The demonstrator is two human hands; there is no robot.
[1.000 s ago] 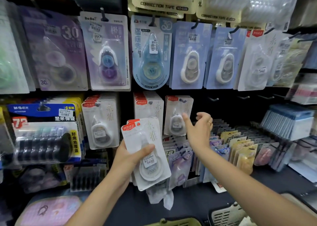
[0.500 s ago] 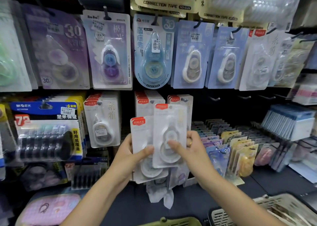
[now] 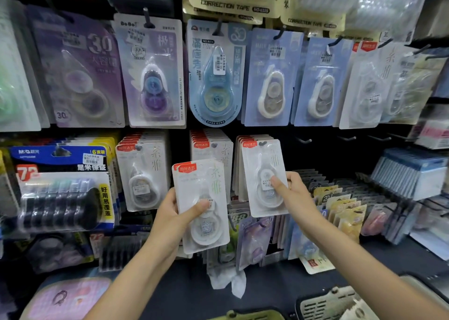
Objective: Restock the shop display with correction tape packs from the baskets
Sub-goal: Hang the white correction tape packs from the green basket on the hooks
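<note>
1. Two correction tape packs in play. Right hand (image 3: 295,193) pinches the single pack (image 3: 264,176), thumb on the front blister, fingers behind the card. Left hand (image 3: 175,218) grips the spare stack (image 3: 201,205), thumb across the front; stack count unclear.
2. Landmark: the right-hand peg row (image 3: 252,142) of matching white packs with red corner tabs. The single pack sits in front of it, hang hole about at the peg tip; whether it is already threaded, cannot tell. The spare stack is lower left of that row, apart from it.
3. Handling, judged: thin card plus clear plastic blister. Light, fairly stiff across the card, bends if squeezed at an edge. The blister is smooth and likely slippery; the card back gives better friction.
4. Hold point: lower half, thumb on the blister dome, fingers flat behind. This keeps the hang hole free.
5. Risk: crushing the blister or tearing the hole if forced onto the peg at an angle.
6. Baskets (image 3: 323,302) sit below that row, at the bottom edge of view.
</note>
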